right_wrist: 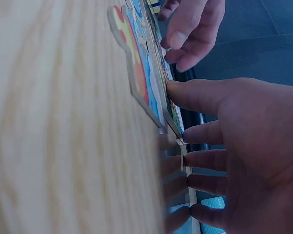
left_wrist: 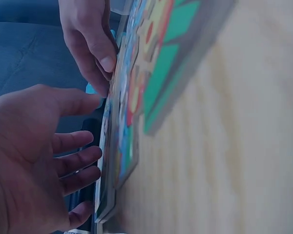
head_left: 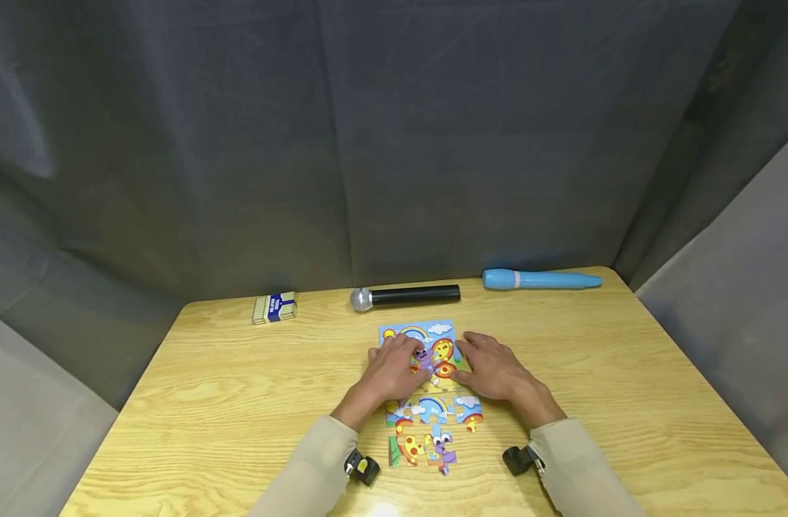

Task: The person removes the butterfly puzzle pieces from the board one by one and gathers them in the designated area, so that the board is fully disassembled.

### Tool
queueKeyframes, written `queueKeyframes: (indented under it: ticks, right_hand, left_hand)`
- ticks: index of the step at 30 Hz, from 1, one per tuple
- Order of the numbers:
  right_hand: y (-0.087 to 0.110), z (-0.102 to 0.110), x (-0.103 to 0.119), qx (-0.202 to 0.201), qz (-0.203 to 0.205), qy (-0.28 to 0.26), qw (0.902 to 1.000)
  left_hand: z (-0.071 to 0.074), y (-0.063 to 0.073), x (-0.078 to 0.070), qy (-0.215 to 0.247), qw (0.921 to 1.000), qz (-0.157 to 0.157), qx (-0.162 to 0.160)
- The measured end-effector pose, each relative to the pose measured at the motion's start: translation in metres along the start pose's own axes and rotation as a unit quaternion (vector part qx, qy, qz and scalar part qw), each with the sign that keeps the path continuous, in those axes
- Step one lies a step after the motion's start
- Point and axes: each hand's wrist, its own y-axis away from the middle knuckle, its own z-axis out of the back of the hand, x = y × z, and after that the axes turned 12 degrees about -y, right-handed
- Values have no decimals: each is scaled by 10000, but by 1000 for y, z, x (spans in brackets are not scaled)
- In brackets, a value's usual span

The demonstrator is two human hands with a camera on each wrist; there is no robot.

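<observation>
A picture board [head_left: 441, 330] with a butterfly, rainbow and sun lies flat in the middle of the table. My left hand [head_left: 394, 366] rests over its left part, fingers loosely bent. At the right edge is my right hand [head_left: 494, 366]; in the right wrist view its thumb touches the board while the spread fingertips rest on the table beside it. Neither hand grips anything. Just nearer to me lie loose jigsaw pieces: a rainbow piece [head_left: 433, 411], a cloud piece [head_left: 468, 408], a purple piece with eyes [head_left: 442, 441] and a spotted yellow piece [head_left: 411, 449].
Along the far edge of the wooden table [head_left: 239, 395] lie a box of cotton swabs [head_left: 274, 308], a black microphone [head_left: 407, 296] and a blue microphone-shaped stick [head_left: 541, 279]. A dark curtain [head_left: 394, 143] hangs behind the table.
</observation>
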Motion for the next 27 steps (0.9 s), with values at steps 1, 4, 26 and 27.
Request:
queueKeyframes:
  ticks: [1,4,26,27]
  right_hand:
    - [0,0,0,5,-3,-4,10000]
    - [-1,-1,0,-1,8,32,10000]
    - [0,-1,2,-13,-88,23,10000]
    - [0,-1,2,-14,-65,32,10000]
  left_hand:
    - [0,-1,-1,-18,10000,18,32]
    - [0,-5,-3,-57,9999,33,118]
    - [-3,-27,-10,-105,9988,137,467]
    - [-3,-28,-10,-70,9988,156,468]
